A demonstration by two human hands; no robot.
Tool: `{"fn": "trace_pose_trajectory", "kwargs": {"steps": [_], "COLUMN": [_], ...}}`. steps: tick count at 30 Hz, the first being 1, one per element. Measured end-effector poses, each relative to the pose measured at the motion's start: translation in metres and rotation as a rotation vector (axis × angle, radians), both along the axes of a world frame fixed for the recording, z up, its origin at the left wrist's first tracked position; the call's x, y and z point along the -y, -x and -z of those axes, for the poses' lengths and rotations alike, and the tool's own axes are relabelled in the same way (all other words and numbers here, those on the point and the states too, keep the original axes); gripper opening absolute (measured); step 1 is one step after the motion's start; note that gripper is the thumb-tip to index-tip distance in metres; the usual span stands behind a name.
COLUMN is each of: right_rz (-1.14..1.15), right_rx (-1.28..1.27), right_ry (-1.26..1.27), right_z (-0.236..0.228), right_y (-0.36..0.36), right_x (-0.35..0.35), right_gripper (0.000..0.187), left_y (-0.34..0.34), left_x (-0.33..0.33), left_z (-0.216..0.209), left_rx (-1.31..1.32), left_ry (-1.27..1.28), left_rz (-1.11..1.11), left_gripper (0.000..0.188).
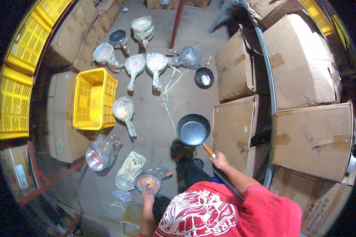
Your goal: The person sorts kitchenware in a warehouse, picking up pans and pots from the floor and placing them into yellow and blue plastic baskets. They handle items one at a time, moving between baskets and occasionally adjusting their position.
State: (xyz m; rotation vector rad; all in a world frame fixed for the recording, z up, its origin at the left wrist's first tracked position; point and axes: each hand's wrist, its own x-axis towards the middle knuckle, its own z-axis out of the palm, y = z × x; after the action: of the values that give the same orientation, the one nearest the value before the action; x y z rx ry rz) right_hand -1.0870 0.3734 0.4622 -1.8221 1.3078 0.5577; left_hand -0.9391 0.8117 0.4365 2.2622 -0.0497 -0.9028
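Note:
My right hand (219, 161) is closed round the orange handle of a dark frying pan (194, 130), its speckled inside facing up. Lower left, my left hand (148, 190) grips the near edge of a pan wrapped in clear plastic (156, 178), fingers over its orange label. Against that pan lies a pale wrapped bundle (129, 172). Another clear-wrapped pan (101, 154) sits farther left. Beyond, a smaller black pan (204, 78) with a label inside rests on the floor.
Several pans in pale wrapping (124, 110) lie across the floor, with loose pale straps (167, 89) among them. A yellow crate (95, 98) stands left. Cardboard boxes (235, 126) line the right side, beside a metal rack post (269, 71). A red pole (177, 23) rises at the back.

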Motion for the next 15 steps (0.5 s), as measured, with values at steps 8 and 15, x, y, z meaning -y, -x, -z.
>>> {"fn": "trace_pose_trajectory", "kwargs": {"steps": [8,15], "right_rz": [-0.357,-0.819], "right_rx": [-0.150,0.101], "right_ry": [0.209,0.497], "right_z": [-0.083,-0.167], "right_y": [-0.040,-0.077], "right_x": [0.104,0.199], "right_gripper": [0.032,0.017], "left_y": [-0.143,-0.200], "left_x": [0.266,0.448], "left_z": [-0.123,-0.111], "left_rx": [0.203,0.492], "left_ry": [0.127,0.166], "left_rz": [0.501,1.079], "left_gripper": [0.061,0.076]}}
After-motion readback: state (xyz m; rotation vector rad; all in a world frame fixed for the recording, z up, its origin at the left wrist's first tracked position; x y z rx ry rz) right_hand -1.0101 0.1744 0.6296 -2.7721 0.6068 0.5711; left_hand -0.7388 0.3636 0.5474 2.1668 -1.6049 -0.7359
